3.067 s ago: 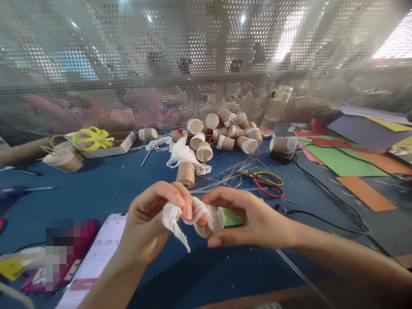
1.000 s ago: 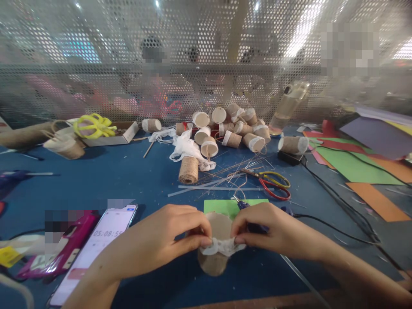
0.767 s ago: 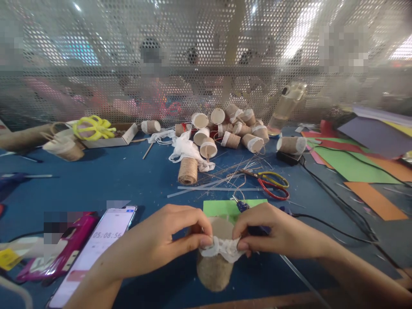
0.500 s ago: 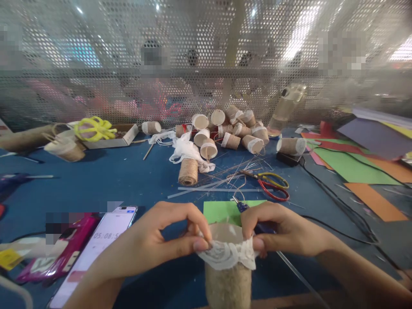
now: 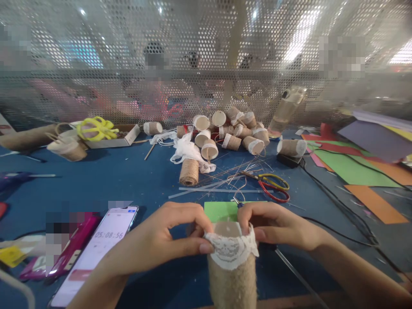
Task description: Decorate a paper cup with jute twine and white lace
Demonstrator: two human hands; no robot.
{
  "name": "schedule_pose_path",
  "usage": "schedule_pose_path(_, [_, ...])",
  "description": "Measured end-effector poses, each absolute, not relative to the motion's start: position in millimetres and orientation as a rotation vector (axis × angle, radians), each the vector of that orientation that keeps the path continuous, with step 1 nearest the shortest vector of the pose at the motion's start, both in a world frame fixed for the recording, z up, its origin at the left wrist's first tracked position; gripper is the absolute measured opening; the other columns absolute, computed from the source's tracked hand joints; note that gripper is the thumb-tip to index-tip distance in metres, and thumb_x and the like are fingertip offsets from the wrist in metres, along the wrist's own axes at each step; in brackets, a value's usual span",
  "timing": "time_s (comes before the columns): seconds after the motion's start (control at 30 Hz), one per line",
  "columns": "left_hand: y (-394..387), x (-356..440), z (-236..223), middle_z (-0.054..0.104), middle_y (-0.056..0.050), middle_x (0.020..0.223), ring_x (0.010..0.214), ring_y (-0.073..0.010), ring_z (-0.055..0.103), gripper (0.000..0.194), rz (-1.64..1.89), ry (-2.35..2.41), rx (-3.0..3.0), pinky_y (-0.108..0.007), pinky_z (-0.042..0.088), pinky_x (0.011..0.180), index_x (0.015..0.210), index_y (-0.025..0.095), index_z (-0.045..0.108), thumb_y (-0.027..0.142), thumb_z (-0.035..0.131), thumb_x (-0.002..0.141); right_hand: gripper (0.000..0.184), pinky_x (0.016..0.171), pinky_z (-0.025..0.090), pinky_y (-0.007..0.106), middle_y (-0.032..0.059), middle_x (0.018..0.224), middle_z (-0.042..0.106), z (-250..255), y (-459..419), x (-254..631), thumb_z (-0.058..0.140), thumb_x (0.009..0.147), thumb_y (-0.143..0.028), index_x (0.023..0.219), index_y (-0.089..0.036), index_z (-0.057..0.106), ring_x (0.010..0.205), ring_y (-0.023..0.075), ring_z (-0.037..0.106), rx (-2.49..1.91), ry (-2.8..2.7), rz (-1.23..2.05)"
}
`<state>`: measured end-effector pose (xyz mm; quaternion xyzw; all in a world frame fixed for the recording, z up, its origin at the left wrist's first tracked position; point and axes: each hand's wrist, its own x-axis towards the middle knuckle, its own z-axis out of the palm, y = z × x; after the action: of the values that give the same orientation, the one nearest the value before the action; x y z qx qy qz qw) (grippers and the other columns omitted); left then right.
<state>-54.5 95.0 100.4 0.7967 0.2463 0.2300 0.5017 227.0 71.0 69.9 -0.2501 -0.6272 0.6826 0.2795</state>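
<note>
Compared with a second earlier, the burlap-wrapped cup (image 5: pixel 233 281) sat closer to the person, on the near side of the green card (image 5: pixel 216 210), and its white lace trim (image 5: pixel 228 252) lay flatter. The cup looked tan and fuzzy, the lace patterned across its front rim. The left hand (image 5: pixel 170 231) and right hand (image 5: pixel 283 225), both nearer than the card, pinched opposite sides of the lace between thumb and fingers.

Near six o'clock on my feed I see a fuzzy tan cup (image 5: pixel 233 281), pale inside, mouth upward; white lace (image 5: pixel 228 254) curves along its near rim, bunched at three o'clock.
</note>
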Motion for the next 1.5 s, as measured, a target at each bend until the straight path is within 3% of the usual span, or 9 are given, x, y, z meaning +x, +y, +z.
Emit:
schedule_pose_path(0.07, [94, -54, 100, 0.064, 0.003, 0.077, 0.072, -0.0121, 0.058, 0.021, 0.559, 0.598, 1.930, -0.023, 0.045, 0.069, 0.083, 0.019, 0.069, 0.038, 0.069, 0.093, 0.013, 0.073, 0.053, 0.027, 0.0032, 0.090, 0.066, 70, 70, 224, 0.054, 0.102, -0.025, 0.105, -0.019, 0.065, 0.079, 0.0135, 0.063, -0.784, -1.895, 1.530])
schedule_pose_path(0.17, [92, -52, 100, 0.061, 0.004, 0.075, 0.070, -0.0111, 0.055, 0.021, 0.553, 0.629, 1.920, -0.022, 0.043, 0.067, 0.083, 0.019, 0.067, 0.037, 0.069, 0.093, 0.031, 0.091, 0.051, 0.035, 0.0076, 0.112, 0.066, 69, 67, 220, 0.041, 0.101, -0.009, 0.120, -0.021, 0.062, 0.102, 0.0177, 0.062, -0.863, -2.079, 0.956])
schedule_pose_path(0.27, [91, -50, 98, 0.060, 0.005, 0.076, 0.069, -0.0104, 0.054, 0.020, 0.533, 0.659, 1.897, -0.022, 0.042, 0.066, 0.083, 0.020, 0.067, 0.037, 0.069, 0.093, 0.035, 0.106, 0.045, 0.040, 0.0108, 0.127, 0.059, 70, 64, 218, 0.038, 0.102, -0.009, 0.129, -0.021, 0.058, 0.124, 0.0214, 0.054, -0.756, -2.086, 0.747])
schedule_pose_path(0.47, [89, -43, 95, 0.062, 0.004, 0.077, 0.070, -0.0118, 0.055, 0.023, 0.484, 0.732, 1.883, -0.024, 0.044, 0.069, 0.083, 0.019, 0.068, 0.040, 0.069, 0.092, 0.026, 0.104, 0.048, 0.041, 0.0112, 0.116, 0.064, 72, 59, 213, 0.059, 0.101, -0.037, 0.116, -0.018, 0.065, 0.118, 0.0244, 0.058, -0.611, -2.033, 0.985])
schedule_pose_path(0.67, [88, -40, 96, 0.065, 0.005, 0.078, 0.070, -0.0107, 0.056, 0.015, 0.542, 0.772, 1.791, -0.022, 0.044, 0.069, 0.088, 0.021, 0.072, 0.036, 0.072, 0.091, 0.016, 0.092, 0.051, 0.035, 0.0067, 0.102, 0.067, 74, 62, 214, 0.069, 0.095, -0.031, 0.088, -0.017, 0.067, 0.101, 0.0192, 0.064, -0.635, -1.838, 1.371])
schedule_pose_path(0.97, [89, -42, 94, 0.059, 0.006, 0.078, 0.076, -0.0101, 0.056, 0.012, 0.655, 0.681, 1.588, -0.022, 0.045, 0.073, 0.092, 0.022, 0.073, 0.028, 0.080, 0.085, 0.018, 0.092, 0.052, 0.041, 0.0073, 0.100, 0.063, 63, 73, 224, 0.068, 0.092, -0.033, 0.082, -0.019, 0.063, 0.100, 0.0227, 0.062, -0.385, -1.543, 1.632])
schedule_pose_path(1.2, [90, -42, 88, 0.063, 0.003, 0.104, 0.098, -0.0113, 0.062, 0.020, 0.736, 0.568, 1.516, -0.023, 0.048, 0.091, 0.102, 0.026, 0.068, 0.018, 0.078, 0.086, 0.023, 0.087, 0.049, 0.041, 0.0068, 0.097, 0.063, 57, 71, 219, 0.068, 0.087, -0.038, 0.077, -0.020, 0.058, 0.099, 0.0250, 0.060, -0.426, -1.402, 1.701])
schedule_pose_path(1.5, [91, -41, 94, 0.063, 0.000, 0.114, 0.108, -0.0167, 0.062, 0.026, 0.653, 0.558, 1.664, -0.028, 0.047, 0.097, 0.116, 0.028, 0.071, 0.041, 0.069, 0.093, 0.028, 0.083, 0.047, 0.035, 0.0070, 0.098, 0.061, 57, 69, 216, 0.068, 0.087, -0.039, 0.075, -0.018, 0.055, 0.095, 0.0227, 0.060, -0.418, -1.343, 1.764])
